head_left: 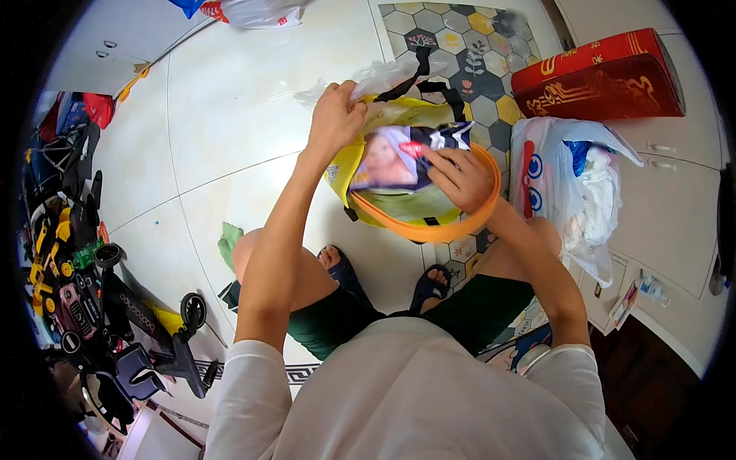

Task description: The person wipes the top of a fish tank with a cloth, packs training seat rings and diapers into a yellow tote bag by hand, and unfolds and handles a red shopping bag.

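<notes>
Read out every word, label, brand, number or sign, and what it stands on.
None can be read for certain.
Red box: gold lettering, too unclear.
Packet at the right hand: print and red label, blurred.
Top-edge bag: red print, too small.
White bag near the box: blue rings, nothing legible.

A yellow bag (399,115) with black straps (418,73) gapes open upward; a broad orange band (429,231) curves around its near and right sides. A purple-and-navy printed package (387,157) lies slanted in its mouth, pale photo end left, navy end right.
</notes>
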